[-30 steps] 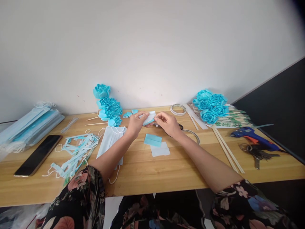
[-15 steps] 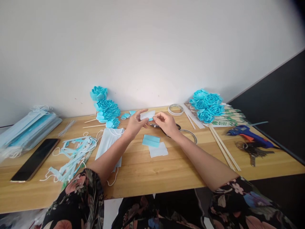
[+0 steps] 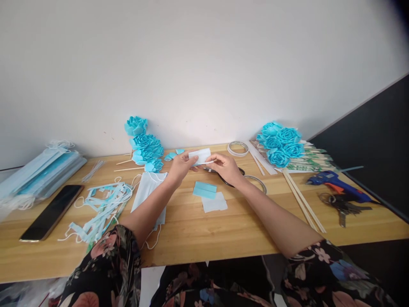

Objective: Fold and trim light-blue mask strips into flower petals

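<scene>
Between my two hands is a small white piece of mask fabric [image 3: 200, 156], held above the table. My left hand [image 3: 182, 167] pinches its left side, thumb on top. With thumb and fingertips my right hand [image 3: 225, 167] grips the lower right corner. Below lie a blue cut piece [image 3: 205, 190] and a white cut piece [image 3: 214, 202], partly overlapping. Scissors [image 3: 240, 171] with dark handles lie behind my right hand, partly hidden by it. A whole face mask [image 3: 145, 187] rests under my left forearm.
Blue fabric flowers [image 3: 147, 147] stand at back left, more flowers [image 3: 279, 143] at back right. Tape rolls [image 3: 238, 148], wooden sticks [image 3: 303, 200], a glue gun [image 3: 338, 185] and keys [image 3: 343, 207] lie rightward. Leftward are a phone [image 3: 51, 213], cut mask strips [image 3: 102, 209] and stacked masks [image 3: 41, 175].
The held piece has turned so its white face shows more fully, and its blue edge has gone from view. My left fingers have closed in on it. The view has shifted slightly.
</scene>
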The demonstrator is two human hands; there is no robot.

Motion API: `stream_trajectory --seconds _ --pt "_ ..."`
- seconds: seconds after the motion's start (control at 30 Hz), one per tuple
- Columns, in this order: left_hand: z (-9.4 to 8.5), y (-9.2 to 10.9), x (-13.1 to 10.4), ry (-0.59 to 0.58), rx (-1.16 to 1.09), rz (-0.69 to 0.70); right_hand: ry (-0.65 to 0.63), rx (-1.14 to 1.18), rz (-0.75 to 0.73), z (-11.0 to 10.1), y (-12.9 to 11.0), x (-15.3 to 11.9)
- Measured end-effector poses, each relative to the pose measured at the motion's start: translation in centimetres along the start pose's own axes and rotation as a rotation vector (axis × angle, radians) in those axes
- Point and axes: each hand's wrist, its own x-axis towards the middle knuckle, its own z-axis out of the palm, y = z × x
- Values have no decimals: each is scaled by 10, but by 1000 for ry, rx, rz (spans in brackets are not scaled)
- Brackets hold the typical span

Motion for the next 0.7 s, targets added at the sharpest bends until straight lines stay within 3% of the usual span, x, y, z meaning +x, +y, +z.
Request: stream_trajectory --seconds 0.37,0.7 --pt "-6 -3 3 -85 11 -2 20 87 23 0 3 2" --pt "-3 2 1 -62 151 -15 55 96 29 1 5 2"
